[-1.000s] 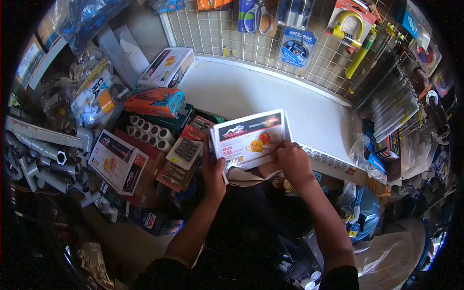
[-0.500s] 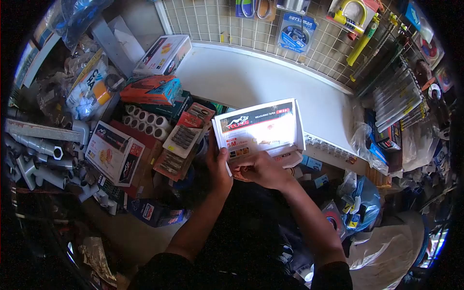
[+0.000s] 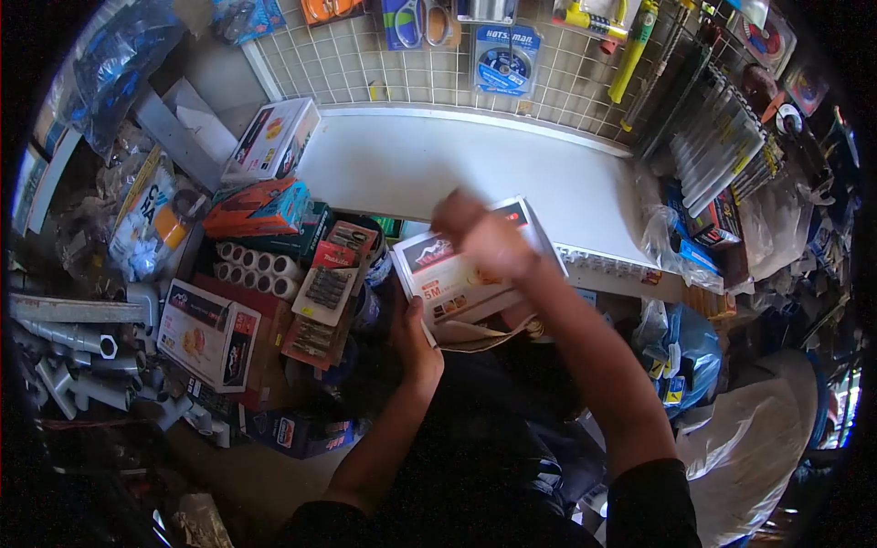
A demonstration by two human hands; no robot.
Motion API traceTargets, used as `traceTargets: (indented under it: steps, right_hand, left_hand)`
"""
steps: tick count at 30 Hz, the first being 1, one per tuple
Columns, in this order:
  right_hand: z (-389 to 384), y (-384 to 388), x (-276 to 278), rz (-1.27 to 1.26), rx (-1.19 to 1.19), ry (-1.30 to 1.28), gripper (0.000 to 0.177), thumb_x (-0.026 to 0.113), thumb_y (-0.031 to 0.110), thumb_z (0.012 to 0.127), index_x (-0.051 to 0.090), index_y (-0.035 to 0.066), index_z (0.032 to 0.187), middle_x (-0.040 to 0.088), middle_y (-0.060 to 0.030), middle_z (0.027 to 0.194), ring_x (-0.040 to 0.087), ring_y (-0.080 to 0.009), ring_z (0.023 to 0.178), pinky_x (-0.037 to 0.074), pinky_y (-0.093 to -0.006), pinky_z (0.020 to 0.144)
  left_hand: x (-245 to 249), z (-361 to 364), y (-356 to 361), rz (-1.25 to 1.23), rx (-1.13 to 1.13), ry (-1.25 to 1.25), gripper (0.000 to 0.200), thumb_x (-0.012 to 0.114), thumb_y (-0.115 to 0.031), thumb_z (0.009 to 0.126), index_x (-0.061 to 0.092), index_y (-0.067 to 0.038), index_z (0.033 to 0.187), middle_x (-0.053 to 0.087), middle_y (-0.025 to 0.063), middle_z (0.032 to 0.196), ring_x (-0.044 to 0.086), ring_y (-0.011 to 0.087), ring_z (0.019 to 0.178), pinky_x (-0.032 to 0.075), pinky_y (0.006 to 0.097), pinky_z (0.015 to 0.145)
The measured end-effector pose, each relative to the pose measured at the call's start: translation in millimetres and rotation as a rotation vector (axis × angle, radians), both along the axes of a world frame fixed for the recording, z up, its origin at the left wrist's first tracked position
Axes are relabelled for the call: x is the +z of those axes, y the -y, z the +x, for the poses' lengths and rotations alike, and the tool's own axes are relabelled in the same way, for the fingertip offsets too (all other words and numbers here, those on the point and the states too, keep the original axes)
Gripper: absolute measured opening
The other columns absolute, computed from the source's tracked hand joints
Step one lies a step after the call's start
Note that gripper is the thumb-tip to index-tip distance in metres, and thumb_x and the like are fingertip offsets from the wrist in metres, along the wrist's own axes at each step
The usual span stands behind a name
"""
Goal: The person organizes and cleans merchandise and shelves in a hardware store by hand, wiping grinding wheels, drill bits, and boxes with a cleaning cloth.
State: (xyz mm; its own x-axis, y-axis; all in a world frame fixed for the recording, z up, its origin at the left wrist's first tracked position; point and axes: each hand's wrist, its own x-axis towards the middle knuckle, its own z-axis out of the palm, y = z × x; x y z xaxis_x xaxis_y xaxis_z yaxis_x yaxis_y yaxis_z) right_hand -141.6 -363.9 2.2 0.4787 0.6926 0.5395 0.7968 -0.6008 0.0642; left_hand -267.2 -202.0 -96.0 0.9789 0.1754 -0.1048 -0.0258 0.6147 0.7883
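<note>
Box (image 3: 448, 274) is risking a drop, imo, with left hand (image 3: 416, 342) pinching just one corner. Right hand (image 3: 480, 233) is blurring, grip unclear.

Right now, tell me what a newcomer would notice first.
The white measuring-tape box at centre, its lower left corner gripped by the left hand, the right hand blurred over its top. Behind it, a white shelf under a wire grid hung with packaged tools; grey pipe fittings pile up far left.
</note>
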Motion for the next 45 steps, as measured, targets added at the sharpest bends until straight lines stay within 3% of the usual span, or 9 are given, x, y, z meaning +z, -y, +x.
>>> traceTargets:
  steps: [3, 14, 17, 20, 25, 28, 33, 40, 45]
  right_hand:
    - [15.0, 37.1, 66.9, 0.509, -0.213, -0.069, 0.010, 0.071, 0.006, 0.084, 0.072, 0.003, 0.094, 0.068, -0.0127, 0.103, 0.066, -0.0279, 0.097, 0.052, -0.0365, 0.091]
    - [-67.2, 72.8, 13.7, -0.310, 0.071, -1.178, 0.031, 0.074, 0.000, 0.073, 0.074, 0.003, 0.105, 0.073, -0.0146, 0.099, 0.071, -0.0292, 0.094, 0.056, -0.0386, 0.083]
    - [-53.3, 80.6, -0.7, -0.271, -0.194, -1.193, 0.023, 0.069, 0.003, 0.078, 0.075, 0.008, 0.099, 0.073, -0.0111, 0.098, 0.072, -0.0227, 0.091, 0.058, -0.0325, 0.081]
    - [-62.3, 73.8, -6.9, -0.466, -0.387, -0.079, 0.032, 0.068, 0.007, 0.079, 0.069, 0.010, 0.112, 0.062, -0.0069, 0.118, 0.068, -0.0234, 0.095, 0.060, -0.0320, 0.079]
    - [-49.4, 52.6, -1.2, -0.328, -0.480, -0.120, 0.054, 0.067, 0.005, 0.084, 0.051, 0.003, 0.135, 0.060, -0.0154, 0.123, 0.069, -0.0342, 0.102, 0.063, -0.0374, 0.080]
    - [-77.1, 12.3, -19.6, -0.224, -0.574, -0.697, 0.047, 0.071, 0.010, 0.084, 0.058, -0.001, 0.127, 0.062, -0.0188, 0.118, 0.067, -0.0368, 0.100, 0.061, -0.0414, 0.083]
    - [-94.2, -31.7, -14.1, 0.450, 0.175, -1.062, 0.037, 0.076, 0.014, 0.080, 0.065, 0.002, 0.113, 0.066, -0.0184, 0.107, 0.067, -0.0375, 0.102, 0.055, -0.0461, 0.089]
    - [-49.5, 27.3, 4.0, -0.250, -0.448, -0.205, 0.060, 0.057, 0.008, 0.089, 0.048, 0.017, 0.148, 0.063, -0.0125, 0.125, 0.061, -0.0369, 0.117, 0.055, -0.0427, 0.098]
    - [-77.0, 92.5, 51.7, 0.789, -0.399, -0.591, 0.035, 0.060, -0.001, 0.095, 0.066, 0.004, 0.129, 0.063, -0.0137, 0.102, 0.066, -0.0191, 0.077, 0.055, -0.0322, 0.070]
  left_hand:
    - [-0.1, -9.9, -5.4, -0.034, -0.040, 0.048, 0.070, 0.056, -0.025, 0.098, 0.031, -0.001, 0.158, 0.046, 0.0136, 0.152, 0.046, 0.0245, 0.138, 0.033, 0.0397, 0.116]
    - [17.3, 4.7, -26.7, 0.109, -0.093, 0.121, 0.073, 0.063, -0.018, 0.098, 0.028, 0.005, 0.158, 0.043, 0.0177, 0.155, 0.048, 0.0210, 0.136, 0.038, 0.0351, 0.113]
    - [17.9, 1.7, -18.7, 0.291, -0.088, 0.162, 0.075, 0.065, -0.018, 0.097, 0.026, 0.001, 0.159, 0.043, 0.0178, 0.156, 0.046, 0.0205, 0.138, 0.037, 0.0348, 0.114]
    - [19.0, 2.9, -18.0, 0.227, -0.069, 0.069, 0.077, 0.066, -0.022, 0.097, 0.027, 0.001, 0.159, 0.041, 0.0183, 0.157, 0.045, 0.0211, 0.139, 0.034, 0.0357, 0.116]
    - [9.6, 2.7, -27.1, -0.024, -0.173, 0.050, 0.077, 0.063, -0.025, 0.096, 0.026, 0.001, 0.159, 0.042, 0.0173, 0.155, 0.043, 0.0268, 0.141, 0.031, 0.0413, 0.118]
    - [14.2, 3.2, -22.4, 0.043, -0.011, -0.003, 0.076, 0.064, -0.025, 0.095, 0.029, 0.000, 0.158, 0.045, 0.0169, 0.152, 0.044, 0.0282, 0.140, 0.032, 0.0421, 0.118]
    - [22.7, 1.2, -17.4, 0.012, -0.146, 0.015, 0.074, 0.060, -0.025, 0.096, 0.028, 0.001, 0.158, 0.045, 0.0150, 0.149, 0.046, 0.0253, 0.138, 0.033, 0.0387, 0.116]
    - [-9.7, 0.5, -40.5, 0.134, -0.015, -0.004, 0.071, 0.059, -0.028, 0.095, 0.033, -0.001, 0.156, 0.047, 0.0157, 0.147, 0.046, 0.0281, 0.136, 0.034, 0.0421, 0.115]
    - [2.5, -0.7, -89.7, -0.176, -0.117, -0.040, 0.066, 0.049, -0.054, 0.099, 0.044, -0.008, 0.146, 0.052, 0.0118, 0.141, 0.048, 0.0312, 0.133, 0.037, 0.0503, 0.114]
